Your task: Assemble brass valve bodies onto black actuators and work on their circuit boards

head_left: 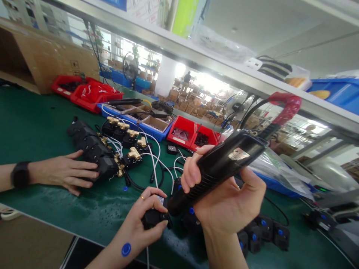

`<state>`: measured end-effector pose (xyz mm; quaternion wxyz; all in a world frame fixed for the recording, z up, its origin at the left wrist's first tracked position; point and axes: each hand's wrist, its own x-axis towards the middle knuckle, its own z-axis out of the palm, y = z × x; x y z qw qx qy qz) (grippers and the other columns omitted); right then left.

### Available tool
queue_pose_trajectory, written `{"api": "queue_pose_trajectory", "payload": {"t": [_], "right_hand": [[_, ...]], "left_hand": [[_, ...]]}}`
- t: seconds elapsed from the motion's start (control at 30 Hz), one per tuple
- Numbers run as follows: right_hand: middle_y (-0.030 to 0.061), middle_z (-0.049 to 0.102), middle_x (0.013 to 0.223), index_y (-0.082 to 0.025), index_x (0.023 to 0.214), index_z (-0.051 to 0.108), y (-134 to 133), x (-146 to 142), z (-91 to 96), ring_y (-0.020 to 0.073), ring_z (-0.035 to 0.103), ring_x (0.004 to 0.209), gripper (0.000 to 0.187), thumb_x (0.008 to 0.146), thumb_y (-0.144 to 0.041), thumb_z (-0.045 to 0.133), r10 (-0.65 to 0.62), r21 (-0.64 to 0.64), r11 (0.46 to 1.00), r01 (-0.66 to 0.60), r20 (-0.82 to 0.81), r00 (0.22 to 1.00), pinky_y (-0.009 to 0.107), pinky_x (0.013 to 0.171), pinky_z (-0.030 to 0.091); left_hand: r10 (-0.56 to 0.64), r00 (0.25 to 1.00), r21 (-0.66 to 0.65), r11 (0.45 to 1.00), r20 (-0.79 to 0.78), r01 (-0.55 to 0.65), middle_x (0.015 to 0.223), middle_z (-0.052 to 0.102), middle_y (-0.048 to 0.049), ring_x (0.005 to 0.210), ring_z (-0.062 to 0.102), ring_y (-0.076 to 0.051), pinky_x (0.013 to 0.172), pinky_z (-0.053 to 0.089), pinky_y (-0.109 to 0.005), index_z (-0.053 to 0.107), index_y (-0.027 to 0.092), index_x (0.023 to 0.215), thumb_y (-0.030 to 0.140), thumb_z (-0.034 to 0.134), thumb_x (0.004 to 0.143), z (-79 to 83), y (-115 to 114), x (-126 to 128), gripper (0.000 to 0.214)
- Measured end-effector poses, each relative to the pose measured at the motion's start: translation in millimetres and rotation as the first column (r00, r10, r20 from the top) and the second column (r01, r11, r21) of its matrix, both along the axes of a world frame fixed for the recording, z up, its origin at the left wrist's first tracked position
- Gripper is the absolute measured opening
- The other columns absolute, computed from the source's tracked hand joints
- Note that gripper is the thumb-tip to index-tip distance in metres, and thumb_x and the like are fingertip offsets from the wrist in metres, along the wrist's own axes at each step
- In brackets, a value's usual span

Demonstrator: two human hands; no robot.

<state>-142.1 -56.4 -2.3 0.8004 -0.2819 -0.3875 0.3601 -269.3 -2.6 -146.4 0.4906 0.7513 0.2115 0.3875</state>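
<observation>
My right hand (pixel 224 198) is closed round a black electric screwdriver (pixel 224 160), held slanting with its tip down toward the left. Its cable and red-wrapped hanger (pixel 286 106) rise to the upper right. My left hand (pixel 143 216), with a ring and a blue dot on the wrist, grips a small black part (pixel 154 218) on the green mat right under the screwdriver tip. More black parts with blue buttons (pixel 263 228) lie to the right of my wrist.
A co-worker's hand (pixel 67 172) with a black watch rests on a row of black valve units with brass fittings (pixel 112 149) and white wires. Red bins (pixel 89 93), (pixel 193 134) and a blue tray (pixel 146 123) stand behind. A cardboard box (pixel 50 56) is far left.
</observation>
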Motion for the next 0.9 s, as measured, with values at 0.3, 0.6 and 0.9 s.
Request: {"api": "queue_pose_trajectory", "payload": {"t": [0.3,0.6,0.9], "right_hand": [[-0.0004,0.058,0.051,-0.023,0.072,0.071,-3,-5,11.8,0.0157,0.050,0.039,0.050,0.080,-0.072,0.065,-0.121,-0.099,0.987,0.130,0.090,0.989,0.025,0.035,0.039],[-0.0072,0.039,0.036,-0.023,0.058,0.059,-1,-6,5.4,0.0091,0.028,0.025,0.068,0.066,-0.090,0.062,-0.220,-0.111,0.967,0.231,0.108,0.970,0.021,0.026,0.025],[-0.0064,0.042,0.039,-0.019,0.065,0.061,1,2,13.8,0.0086,0.035,0.028,0.070,0.068,-0.089,0.061,-0.224,-0.150,0.962,0.229,0.046,0.973,0.019,0.029,0.030]], "left_hand": [[0.006,0.999,0.043,0.999,0.042,-0.008,0.105,0.064,-0.0075,0.104,0.065,-0.026,0.086,0.050,-0.036,0.058,0.022,0.073,0.011,0.061,0.074,-1.2,-2,2,0.011],[0.028,0.999,0.075,0.997,0.020,-0.030,0.109,0.064,-0.0083,0.100,0.066,-0.025,0.088,0.051,-0.039,0.061,0.022,0.074,0.012,0.063,0.073,-6.7,-7,3,0.010],[0.054,0.997,0.106,0.993,0.052,-0.060,0.109,0.063,-0.0068,0.099,0.065,-0.025,0.086,0.050,-0.037,0.063,0.023,0.076,0.012,0.062,0.070,-16.5,-9,4,0.013]]}}
